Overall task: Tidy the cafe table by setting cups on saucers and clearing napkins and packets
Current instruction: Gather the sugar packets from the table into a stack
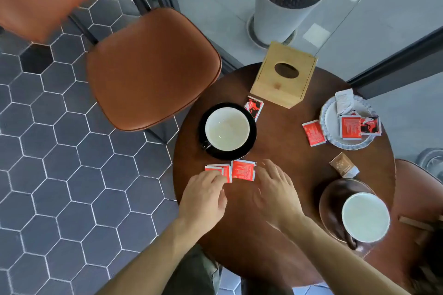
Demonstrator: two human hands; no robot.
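While left hand (203,199) touches red packets (230,172) near table edge (176,175), right hand (275,191) open

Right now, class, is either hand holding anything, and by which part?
The left hand pinches a red packet at its near edge; the right hand holds nothing.

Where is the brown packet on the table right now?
In the head view, the brown packet lies flat on the right part of the round table, between the white plate holding red packets and the brown saucer with its cup.
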